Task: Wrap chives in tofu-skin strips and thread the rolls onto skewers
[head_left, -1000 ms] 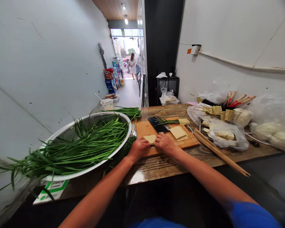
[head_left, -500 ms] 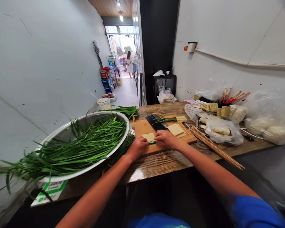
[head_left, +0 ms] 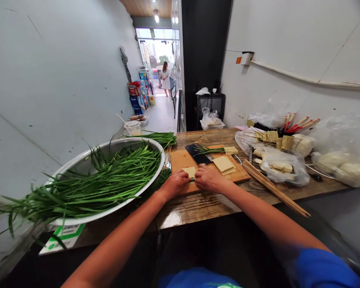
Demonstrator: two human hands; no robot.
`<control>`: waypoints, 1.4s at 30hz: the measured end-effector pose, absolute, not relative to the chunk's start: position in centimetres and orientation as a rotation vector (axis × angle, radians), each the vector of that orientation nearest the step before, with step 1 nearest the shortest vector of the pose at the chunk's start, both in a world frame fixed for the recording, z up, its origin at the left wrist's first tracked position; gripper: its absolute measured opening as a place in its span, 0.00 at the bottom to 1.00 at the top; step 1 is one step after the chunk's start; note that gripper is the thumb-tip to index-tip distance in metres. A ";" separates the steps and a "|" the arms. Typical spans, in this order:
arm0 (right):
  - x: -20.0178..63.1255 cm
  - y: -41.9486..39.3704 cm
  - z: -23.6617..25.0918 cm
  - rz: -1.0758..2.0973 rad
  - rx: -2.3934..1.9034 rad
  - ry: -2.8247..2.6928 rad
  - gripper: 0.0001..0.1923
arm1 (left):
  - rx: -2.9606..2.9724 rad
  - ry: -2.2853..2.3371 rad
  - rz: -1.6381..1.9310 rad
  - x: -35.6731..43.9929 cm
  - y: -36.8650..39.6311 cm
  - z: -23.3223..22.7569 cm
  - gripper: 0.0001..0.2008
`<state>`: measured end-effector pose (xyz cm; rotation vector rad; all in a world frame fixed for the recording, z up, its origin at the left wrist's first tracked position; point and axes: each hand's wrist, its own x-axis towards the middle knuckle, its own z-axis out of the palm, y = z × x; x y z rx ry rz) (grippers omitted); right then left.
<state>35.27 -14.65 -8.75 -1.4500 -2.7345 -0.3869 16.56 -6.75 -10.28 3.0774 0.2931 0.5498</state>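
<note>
Both hands pinch my tofu sheet (head_left: 189, 172) with chives inside, left hand (head_left: 174, 185) and right hand (head_left: 209, 179) touching, near edge of board (head_left: 180, 160), basin (head_left: 78, 172) left.

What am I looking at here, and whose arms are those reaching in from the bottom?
There is no machine here: a person wears a camera on the head, so you see their own two bare arms from above. The left hand and right hand meet on a pale thin sheet with a bit of green leaf, at the near edge of a wooden cutting board. On the board also lie a cleaver and more stacked sheets. To the left stands a big metal bowl full of long green leaves; to the right lie bamboo skewers and plastic bags of food.
</note>
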 end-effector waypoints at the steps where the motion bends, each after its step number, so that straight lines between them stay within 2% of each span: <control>1: 35.0 -14.7 -8.8 -0.412 -1.446 -2.759 0.13 | 3.085 0.298 0.520 16.4 -6.9 -9.9 0.14; 10: 33.9 -14.4 -10.0 -0.460 -1.491 -2.741 0.12 | 3.063 0.343 0.425 15.9 -7.7 -9.0 0.11; 15: 34.5 -14.0 -10.4 -0.414 -1.540 -2.593 0.13 | 3.135 0.469 0.557 16.3 -8.0 -10.1 0.14; 19: 34.5 -14.2 -10.2 -0.389 -1.552 -2.539 0.13 | 3.188 0.496 0.525 16.7 -7.9 -10.1 0.16; 22: 34.4 -14.4 -10.0 -0.396 -1.547 -2.539 0.12 | 3.116 0.452 0.475 17.0 -7.4 -9.9 0.16; 27: 34.6 -14.3 -10.3 -0.372 -1.531 -2.486 0.12 | 2.878 0.511 0.600 16.8 -6.8 -10.4 0.13; 35: 35.2 -13.6 -10.4 -0.041 -1.521 -2.374 0.12 | 2.587 0.807 0.598 16.5 -6.6 -10.9 0.06; 39: 35.3 -12.7 -9.8 0.154 -1.607 -2.349 0.09 | 2.449 0.946 0.557 16.5 -6.5 -10.4 0.06; 42: 35.4 -12.1 -9.2 0.330 -1.664 -2.315 0.08 | 2.529 0.870 0.496 16.4 -6.5 -9.7 0.07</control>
